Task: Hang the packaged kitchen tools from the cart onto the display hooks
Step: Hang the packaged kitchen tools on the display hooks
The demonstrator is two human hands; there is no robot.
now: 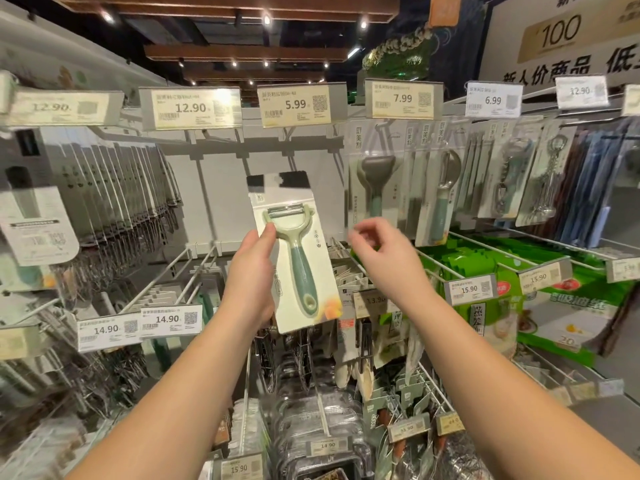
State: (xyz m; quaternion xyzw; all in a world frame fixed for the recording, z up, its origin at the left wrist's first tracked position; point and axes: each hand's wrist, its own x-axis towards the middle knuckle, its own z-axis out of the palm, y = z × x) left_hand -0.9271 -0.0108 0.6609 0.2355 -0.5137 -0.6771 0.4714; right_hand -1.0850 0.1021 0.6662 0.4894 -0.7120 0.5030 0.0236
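Note:
My left hand grips a packaged green peeler by its left edge, thumb on the front of the card, holding it upright below the 5.99 price tag. The hook under that tag looks bare against the white back panel. My right hand hovers just right of the package with fingers loosely curled, holding nothing and slightly blurred. The cart is out of view.
Hooks with packaged peelers and openers hang to the right under the 7.99 and 6.99 tags. A dense row of packaged tools hangs at left. Lower hooks carry more packs and price tags. Green bags fill the right shelf.

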